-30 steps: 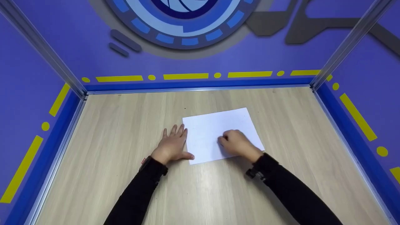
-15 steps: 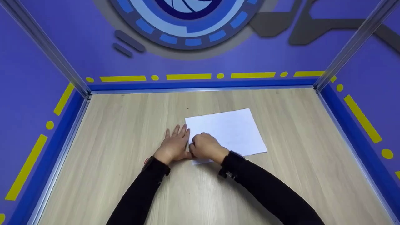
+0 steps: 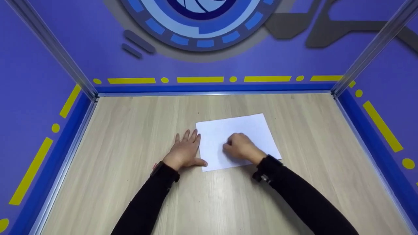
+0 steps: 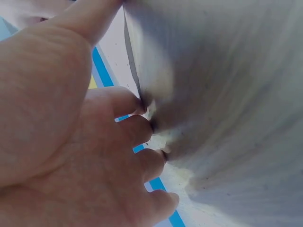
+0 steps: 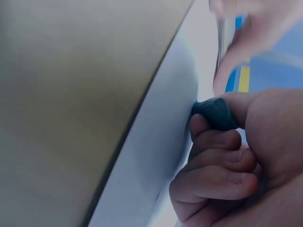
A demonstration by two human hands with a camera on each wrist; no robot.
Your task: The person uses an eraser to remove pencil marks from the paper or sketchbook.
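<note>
A white sheet of paper lies slightly turned on the wooden table. My left hand rests at its left edge with fingers spread, the thumb touching the lower left corner. In the left wrist view, the fingertips press flat on the surface. My right hand is over the middle of the sheet. The right wrist view shows it pinching a small dark teal block, eraser-like in size, against the paper. The other fingers are curled into the palm. Most of the block is hidden by thumb and forefinger.
Blue-purple panels with yellow dashes enclose the wooden table at the back and both sides. Metal rails run along its edges. Black sleeves with wrist straps cover both forearms.
My right hand has swept left across the paper, close to the left thumb, then back right to the middle. The left hand stays at the sheet's edge. The head view has shifted slightly.
</note>
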